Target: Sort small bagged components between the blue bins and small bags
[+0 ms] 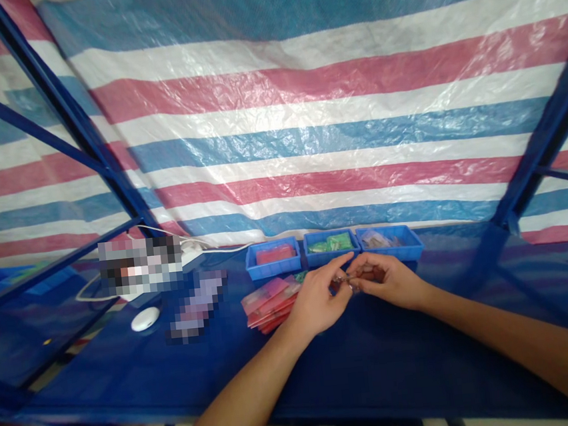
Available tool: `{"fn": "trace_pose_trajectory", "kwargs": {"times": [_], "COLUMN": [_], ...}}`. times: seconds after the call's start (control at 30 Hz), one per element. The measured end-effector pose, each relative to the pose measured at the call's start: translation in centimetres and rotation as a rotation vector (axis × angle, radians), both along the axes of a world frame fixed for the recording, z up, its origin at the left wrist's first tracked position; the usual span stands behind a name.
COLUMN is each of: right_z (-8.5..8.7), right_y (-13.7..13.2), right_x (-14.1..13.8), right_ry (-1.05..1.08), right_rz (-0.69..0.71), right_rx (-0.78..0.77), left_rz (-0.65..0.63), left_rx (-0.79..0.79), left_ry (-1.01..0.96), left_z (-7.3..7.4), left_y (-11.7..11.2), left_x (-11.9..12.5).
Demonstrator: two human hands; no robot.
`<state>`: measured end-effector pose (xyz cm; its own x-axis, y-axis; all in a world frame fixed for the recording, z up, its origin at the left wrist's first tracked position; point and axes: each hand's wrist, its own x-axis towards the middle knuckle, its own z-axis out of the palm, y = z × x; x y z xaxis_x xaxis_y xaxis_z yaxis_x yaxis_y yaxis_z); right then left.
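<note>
Blue surface [389, 370], a row of three blue trays [274, 269] toward its far side; pile of red packets [271, 301] just beside the left hand [321, 298], partly covered by it in view; right hand [391, 282] opposite, thumb toward thumb; small shiny piece [347, 278] between the two hands, right of the left fingers, left of the right; both sets appear to pinch it, neither hand nearer; long axis judged crosswise, hand to hand; outline partly hidden, exact shape unclear.
</note>
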<state>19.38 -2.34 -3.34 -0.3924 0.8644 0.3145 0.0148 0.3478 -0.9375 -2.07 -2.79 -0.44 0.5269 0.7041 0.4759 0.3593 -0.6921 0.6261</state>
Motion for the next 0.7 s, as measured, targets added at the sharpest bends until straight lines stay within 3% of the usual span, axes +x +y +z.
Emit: {"fn": "trace_pose_trajectory", "kwargs": {"times": [0.27,0.43,0.53,0.7], "right_z": [-0.1,-0.3,-0.3,0.2], "right_y": [0.1,1.0,1.4,0.9], "right_x": [-0.2,0.4,0.6,0.3], "right_ry": [0.026,0.031,0.073,0.104], "right_rz": [0.029,-0.138,-0.248,-0.211], "right_rx": [-0.005,0.037,0.063,0.088], "left_rz": [0.025,0.109,0.087,0.031], "left_rx": [0.030,0.174,0.188,0.115], "left_ry": [0.010,-0.040,0.012,0.072], "left_z": [0.0,0.0,-0.1,-0.4], "left_y": [0.0,-0.1,-0.1,-0.2], "left_x": [0.2,0.0,0.0,-0.1]}}
